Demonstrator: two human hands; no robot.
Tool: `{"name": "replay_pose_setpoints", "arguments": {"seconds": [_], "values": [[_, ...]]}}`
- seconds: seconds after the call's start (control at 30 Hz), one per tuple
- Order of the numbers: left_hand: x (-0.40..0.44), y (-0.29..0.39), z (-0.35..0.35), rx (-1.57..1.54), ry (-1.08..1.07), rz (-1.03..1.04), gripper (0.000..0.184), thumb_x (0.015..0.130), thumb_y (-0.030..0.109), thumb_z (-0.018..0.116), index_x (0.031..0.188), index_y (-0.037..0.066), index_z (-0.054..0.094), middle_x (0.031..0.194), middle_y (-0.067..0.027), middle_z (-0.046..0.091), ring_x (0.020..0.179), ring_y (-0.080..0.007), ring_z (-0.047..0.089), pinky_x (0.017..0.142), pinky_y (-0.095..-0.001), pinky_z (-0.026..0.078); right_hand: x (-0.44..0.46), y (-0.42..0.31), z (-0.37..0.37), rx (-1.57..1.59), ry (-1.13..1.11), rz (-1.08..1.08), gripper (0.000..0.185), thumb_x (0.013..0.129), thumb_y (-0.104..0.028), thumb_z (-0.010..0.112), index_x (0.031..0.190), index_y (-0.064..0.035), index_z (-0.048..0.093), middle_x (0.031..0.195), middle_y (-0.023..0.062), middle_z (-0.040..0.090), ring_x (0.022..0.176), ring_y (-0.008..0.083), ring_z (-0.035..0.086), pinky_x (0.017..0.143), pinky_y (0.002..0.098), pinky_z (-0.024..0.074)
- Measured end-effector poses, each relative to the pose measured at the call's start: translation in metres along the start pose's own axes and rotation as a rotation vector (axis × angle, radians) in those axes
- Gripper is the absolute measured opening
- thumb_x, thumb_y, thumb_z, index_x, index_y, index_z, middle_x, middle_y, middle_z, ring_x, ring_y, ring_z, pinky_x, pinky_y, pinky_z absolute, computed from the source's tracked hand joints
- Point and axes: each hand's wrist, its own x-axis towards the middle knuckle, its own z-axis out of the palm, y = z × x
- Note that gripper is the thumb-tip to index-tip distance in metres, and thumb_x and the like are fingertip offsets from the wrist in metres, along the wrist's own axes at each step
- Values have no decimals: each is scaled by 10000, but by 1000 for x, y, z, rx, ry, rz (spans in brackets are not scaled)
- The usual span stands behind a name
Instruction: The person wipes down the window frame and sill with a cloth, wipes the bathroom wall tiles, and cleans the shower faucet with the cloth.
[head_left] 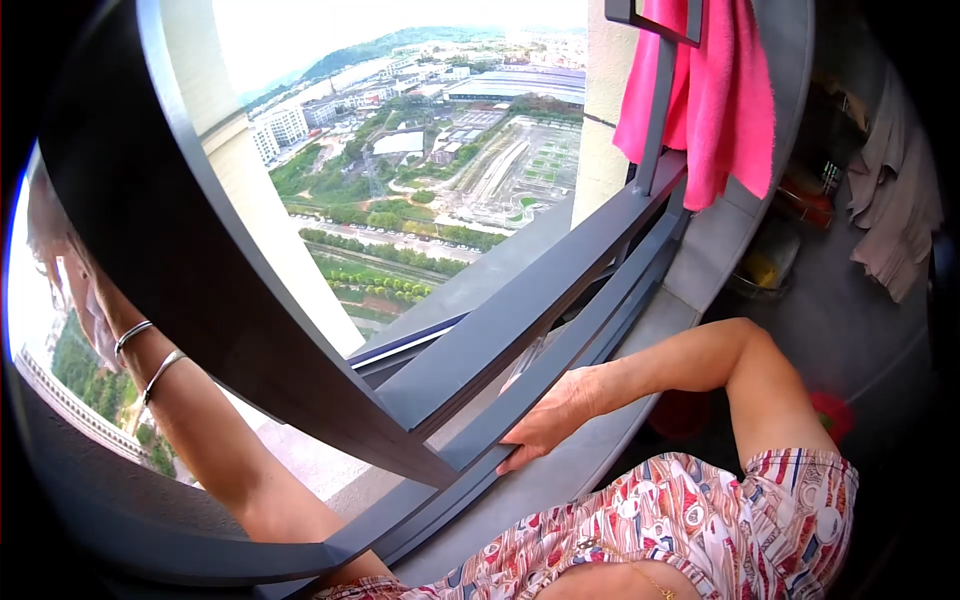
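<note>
My left arm reaches out past the dark window frame point(250, 300), with two silver bangles point(162, 375) on the wrist. At the far left edge my left hand point(98, 290) is up beside the window, with a pale, thin cloth point(82, 318) bunched at it; its fingers are mostly covered and blurred. My right hand point(545, 422) is wrapped round the lower grey window rail point(500, 440), the fingertips showing beneath it and part of the hand hidden behind the bar.
A bright pink towel point(725, 100) hangs over the railing at upper right. Beyond the opening lies a long drop to roads, trees and buildings point(285, 130). Behind my right arm are a grey tiled ledge point(705, 262), a hanging beige cloth point(890, 200) and a bowl point(765, 268) on the floor.
</note>
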Motion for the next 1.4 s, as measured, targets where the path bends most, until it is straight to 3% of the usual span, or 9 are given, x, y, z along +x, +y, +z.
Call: {"name": "replay_pose_setpoints", "arguments": {"seconds": [0.1, 0.17, 0.2, 0.4, 0.5, 0.73, 1.1, 1.4], "values": [[-33, 13, 21, 449, 264, 215, 231, 987, 212, 397, 911, 100, 585, 764, -13, 573, 577, -135, 546, 469, -237, 423, -1, 0, 1, -67, 96, -79, 380, 887, -384, 564, 1036, -34, 574, 961, 160, 637, 915, 307, 630, 760, 377, 535], [-49, 16, 37, 601, 362, 248, 232, 985, 210, 397, 900, 98, 580, 753, -20, 571, 564, -136, 542, 450, -239, 418, 2, -2, -4, -59, 14, -35, 382, 886, -388, 565, 1030, -34, 579, 946, 162, 639, 900, 305, 634, 749, 378, 537], [-53, 12, 42, 651, 395, 229, 232, 984, 209, 396, 895, 96, 578, 748, -24, 570, 557, -137, 540, 441, -240, 416, 4, -3, -6, -61, -62, 9, 385, 885, -392, 566, 1023, -33, 585, 932, 164, 640, 885, 303, 638, 739, 379, 538], [-50, -2, 42, 788, 464, 35, 236, 979, 201, 394, 862, 89, 565, 718, -48, 564, 519, -140, 530, 387, -246, 403, 6, -1, -3, -7, -33, 18, 383, 895, -367, 569, 1021, -5, 566, 934, 183, 649, 880, 277, 659, 679, 394, 573], [-52, -8, 48, 809, 499, -45, 239, 976, 200, 394, 846, 87, 561, 704, -56, 562, 504, -142, 526, 369, -249, 398, 11, 15, 21, -57, 116, -48, 382, 900, -363, 563, 1003, 4, 531, 898, 166, 652, 861, 288, 658, 682, 405, 568], [-119, -15, 77, 648, 678, -269, 247, 965, 206, 402, 815, 90, 559, 683, -60, 561, 491, -149, 525, 363, -252, 395, 4, 11, 8, 14, 110, 11, 371, 885, -359, 586, 901, 6, 520, 865, 175, 641, 858, 307, 653, 676, 407, 557], [-231, -74, 93, -83, 1056, -1084, 263, 949, 215, 413, 765, 94, 556, 649, -66, 560, 469, -160, 523, 355, -256, 391, 26, 13, 15, -26, 223, -91, 372, 863, -344, 605, 881, 20, 527, 827, 176, 629, 834, 322, 648, 697, 410, 544], [-261, -86, 118, -226, 1068, -1267, 279, 935, 223, 423, 724, 98, 554, 622, -71, 559, 452, -169, 521, 348, -260, 387, 19, 17, 24, -15, 231, -87, 366, 858, -339, 615, 885, 18, 538, 832, 170, 633, 819, 308, 654, 685, 388, 552]]}}
